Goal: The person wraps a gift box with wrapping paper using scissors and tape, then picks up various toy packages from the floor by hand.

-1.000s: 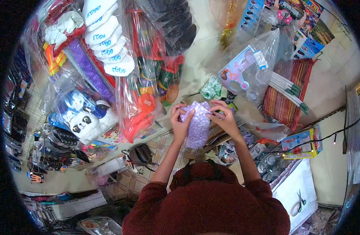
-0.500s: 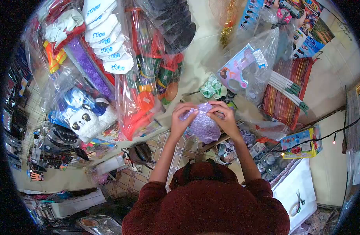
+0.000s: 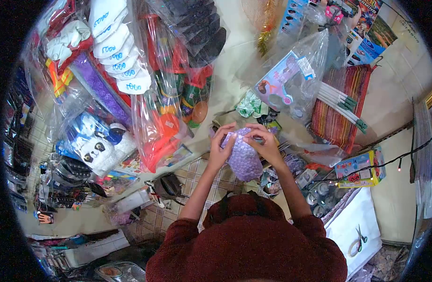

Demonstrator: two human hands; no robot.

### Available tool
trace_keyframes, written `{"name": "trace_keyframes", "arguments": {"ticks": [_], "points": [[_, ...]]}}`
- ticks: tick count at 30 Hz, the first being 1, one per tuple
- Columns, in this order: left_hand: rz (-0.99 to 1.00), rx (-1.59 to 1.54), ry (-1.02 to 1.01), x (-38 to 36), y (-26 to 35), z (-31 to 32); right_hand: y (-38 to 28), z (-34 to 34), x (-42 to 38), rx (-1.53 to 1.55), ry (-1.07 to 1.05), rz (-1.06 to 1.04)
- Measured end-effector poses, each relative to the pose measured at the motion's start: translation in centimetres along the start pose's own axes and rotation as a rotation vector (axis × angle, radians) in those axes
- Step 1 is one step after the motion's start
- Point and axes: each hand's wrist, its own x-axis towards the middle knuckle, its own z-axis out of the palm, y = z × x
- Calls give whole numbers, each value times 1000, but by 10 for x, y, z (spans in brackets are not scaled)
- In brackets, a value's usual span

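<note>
Both hands hold a lilac piece (image 3: 244,162) with a shiny, dotted surface, rounded at its lower end, in front of my chest. My left hand (image 3: 223,146) pinches its upper left edge between thumb and fingers. At the upper right edge, the thumb and fingers of my right hand (image 3: 264,144) are closed on it too. The two thumbs lie close to each other near the top. Whether it is cloth or bubble wrap I cannot tell. Just beyond the fingers is a green and white crumpled packet (image 3: 251,104).
Bagged goods crowd the left: white socks (image 3: 116,49), a panda plush (image 3: 98,149) and red-orange items (image 3: 160,141). To the right are a clear bag with a pink card (image 3: 282,80), white rods (image 3: 340,105) and a cable (image 3: 390,165). Scissors (image 3: 361,238) lie on white sheeting (image 3: 350,221).
The lilac piece hangs a little lower and looks fuller, with its top edge turned down less. The fingers have shifted slightly along that edge. My view has turned a little.
</note>
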Motion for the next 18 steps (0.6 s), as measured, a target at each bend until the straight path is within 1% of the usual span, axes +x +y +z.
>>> {"name": "trace_keyframes", "arguments": {"ticks": [3, 6, 9, 12, 15, 18], "points": [[-77, -79, 58, -1, 4, 4, -6, 1, 0, -36, 10, 13], [-87, -15, 81, -2, 6, 2, 1, 1, -1, 92, -18, 51], [-134, 81, 99, -4, 13, 1, -1, 3, -2, 130, -11, 82], [-126, 96, 152, -6, 12, 2, 0, 3, 1, 17, -54, 77], [-126, 49, 185, -8, 9, 3, 0, 9, 4, 72, -66, 95], [-128, 104, 182, -8, 14, 2, -5, 13, 4, 144, -52, 119]]}}
